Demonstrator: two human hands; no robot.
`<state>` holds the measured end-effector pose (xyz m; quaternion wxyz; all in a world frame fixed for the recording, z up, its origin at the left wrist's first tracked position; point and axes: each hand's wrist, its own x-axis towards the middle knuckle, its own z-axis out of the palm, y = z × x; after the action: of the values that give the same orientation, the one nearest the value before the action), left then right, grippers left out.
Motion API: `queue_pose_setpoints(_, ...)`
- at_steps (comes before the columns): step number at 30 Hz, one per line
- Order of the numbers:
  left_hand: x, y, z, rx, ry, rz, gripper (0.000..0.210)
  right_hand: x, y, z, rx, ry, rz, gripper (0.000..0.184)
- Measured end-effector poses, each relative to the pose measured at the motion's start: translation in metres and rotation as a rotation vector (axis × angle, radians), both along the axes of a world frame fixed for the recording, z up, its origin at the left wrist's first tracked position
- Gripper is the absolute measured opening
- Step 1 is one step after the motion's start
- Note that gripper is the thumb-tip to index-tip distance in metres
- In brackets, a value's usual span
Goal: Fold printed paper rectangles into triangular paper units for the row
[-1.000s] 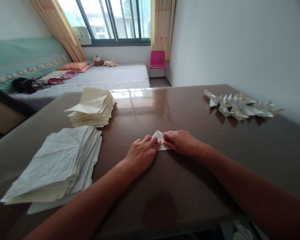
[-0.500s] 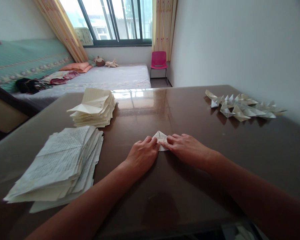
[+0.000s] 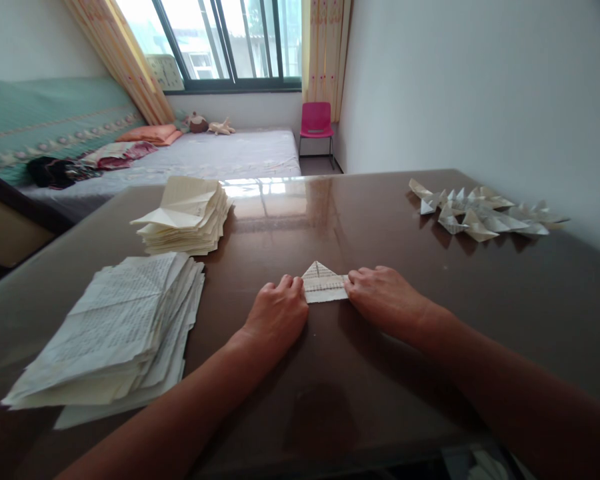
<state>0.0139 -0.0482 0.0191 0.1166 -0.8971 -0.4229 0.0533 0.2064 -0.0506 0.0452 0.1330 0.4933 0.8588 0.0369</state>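
Observation:
A small piece of folded printed paper (image 3: 325,285) lies on the brown table in front of me, its top a pointed triangle above a straight lower strip. My left hand (image 3: 279,303) grips the strip's left end with fingers curled. At the right end, my right hand (image 3: 380,290) has its fingers closed on the paper too. Both hands rest low at the tabletop, and the undersides of their fingers are hidden.
On the left lie a stack of white printed sheets (image 3: 115,320) and, behind it, a stack of yellowish sheets (image 3: 187,217). Several folded paper shapes (image 3: 480,213) stand at the far right, near the wall. A bed (image 3: 250,150) and a pink chair (image 3: 316,120) are beyond the table (image 3: 275,230).
My hands have moved apart along the paper, left hand to the left and right hand to the right. More of its lower strip now shows between them.

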Motion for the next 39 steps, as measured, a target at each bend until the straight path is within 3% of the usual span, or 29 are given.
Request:
queue_pose_setpoints(6, 0.001, -0.003, 0.003, -0.001, 0.016, 0.065, 0.024, -0.001, 0.001, -0.007, 0.044, 0.018, 0.020, 0.024)
queue_pose_setpoints(17, 0.001, -0.004, 0.001, -0.001, 0.012, 0.057, 0.023, 0.000, 0.001, -0.001, 0.018, 0.024, -0.038, 0.024)
queue_pose_setpoints(30, -0.004, -0.001, 0.001, 0.021, -0.063, 0.078, 0.018, 0.006, 0.016, -0.014, 0.071, 0.096, -0.139, 0.025)
queue_pose_setpoints(39, -0.003, 0.006, -0.010, 0.082, -0.109, -0.025, 0.018, 0.008, 0.016, -0.014, 0.091, 0.103, -0.103, 0.017)
